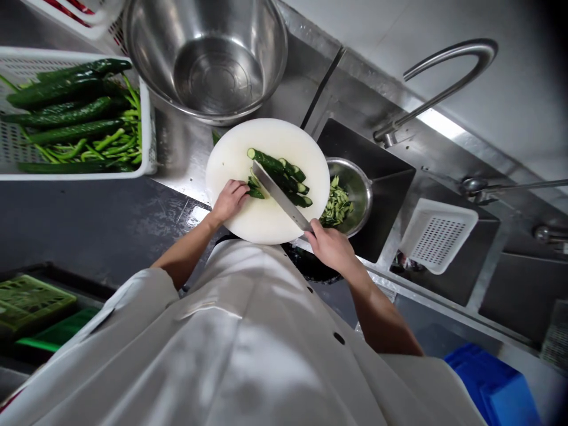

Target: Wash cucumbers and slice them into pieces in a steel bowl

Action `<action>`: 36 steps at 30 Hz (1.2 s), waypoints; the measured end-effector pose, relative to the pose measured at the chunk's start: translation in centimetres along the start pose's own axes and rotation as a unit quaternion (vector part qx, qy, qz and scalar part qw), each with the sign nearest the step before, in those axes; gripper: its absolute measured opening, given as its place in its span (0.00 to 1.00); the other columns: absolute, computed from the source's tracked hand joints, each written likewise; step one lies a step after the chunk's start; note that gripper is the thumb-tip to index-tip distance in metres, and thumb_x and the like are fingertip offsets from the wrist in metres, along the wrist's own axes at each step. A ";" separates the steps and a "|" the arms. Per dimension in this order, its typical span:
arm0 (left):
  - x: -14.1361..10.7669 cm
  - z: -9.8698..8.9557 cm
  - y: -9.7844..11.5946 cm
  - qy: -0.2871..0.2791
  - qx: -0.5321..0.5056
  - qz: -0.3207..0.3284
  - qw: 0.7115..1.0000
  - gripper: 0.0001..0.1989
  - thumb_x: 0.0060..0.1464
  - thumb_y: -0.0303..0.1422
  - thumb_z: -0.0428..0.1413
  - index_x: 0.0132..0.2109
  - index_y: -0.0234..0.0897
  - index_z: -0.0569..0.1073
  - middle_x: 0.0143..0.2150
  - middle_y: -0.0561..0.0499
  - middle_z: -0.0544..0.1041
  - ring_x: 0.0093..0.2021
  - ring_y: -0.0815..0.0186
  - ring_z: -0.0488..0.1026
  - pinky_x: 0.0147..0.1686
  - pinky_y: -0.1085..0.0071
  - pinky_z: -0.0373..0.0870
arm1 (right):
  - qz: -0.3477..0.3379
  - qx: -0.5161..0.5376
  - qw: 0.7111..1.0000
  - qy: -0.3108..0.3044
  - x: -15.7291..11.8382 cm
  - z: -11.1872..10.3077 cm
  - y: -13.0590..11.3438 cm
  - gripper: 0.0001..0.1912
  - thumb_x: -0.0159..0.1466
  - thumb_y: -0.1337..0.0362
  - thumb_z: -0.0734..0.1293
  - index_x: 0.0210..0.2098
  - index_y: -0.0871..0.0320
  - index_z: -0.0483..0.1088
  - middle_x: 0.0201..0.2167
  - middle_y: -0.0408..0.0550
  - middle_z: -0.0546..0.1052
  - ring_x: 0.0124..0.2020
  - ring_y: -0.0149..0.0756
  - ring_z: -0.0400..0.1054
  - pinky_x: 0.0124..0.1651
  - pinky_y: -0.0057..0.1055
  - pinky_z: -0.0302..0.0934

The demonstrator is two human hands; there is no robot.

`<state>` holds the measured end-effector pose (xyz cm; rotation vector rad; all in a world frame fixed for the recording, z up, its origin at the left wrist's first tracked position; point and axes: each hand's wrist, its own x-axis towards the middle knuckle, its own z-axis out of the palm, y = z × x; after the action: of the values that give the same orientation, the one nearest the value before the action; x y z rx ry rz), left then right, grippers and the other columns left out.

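Note:
My right hand [331,245] is wrapped round the handle of a kitchen knife [284,198], whose blade slants up and left across a round white cutting board [235,225]. At the board's left, my left hand [231,200] has its fingers bent and pressed on a piece of cucumber [255,190] beside the blade. Right of the blade lie several cut lengths of cucumber [279,168], dark green with pale ends. A steel bowl [361,213] of sliced cucumber [338,201] stands by the board's right edge, partly hidden under it.
A white basket [148,136] at left holds whole cucumbers [66,92] and green peppers [119,145]. Behind the board stands a large steel basin [213,71]. Sinks with a curved faucet [461,89] run along the right, with a white perforated basket [439,236]. A blue bin [497,384] stands at lower right.

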<state>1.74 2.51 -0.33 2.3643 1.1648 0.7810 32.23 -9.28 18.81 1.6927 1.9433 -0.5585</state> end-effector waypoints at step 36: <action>9.3 -4.3 -22.2 0.043 -0.003 -0.266 0.963 0.24 0.53 0.50 0.69 0.38 0.36 0.70 0.37 0.51 0.72 0.46 0.63 0.66 0.60 0.56 0.66 | -0.079 0.055 0.995 -0.011 4.5 2.6 -2.6 0.19 0.79 0.54 0.55 0.59 0.52 0.71 0.44 0.51 0.84 0.43 0.43 0.77 0.38 0.31 0.54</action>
<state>-9.44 23.32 -6.62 1.8804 1.7247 0.6912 29.45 -7.69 14.00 1.5981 2.0779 -0.7527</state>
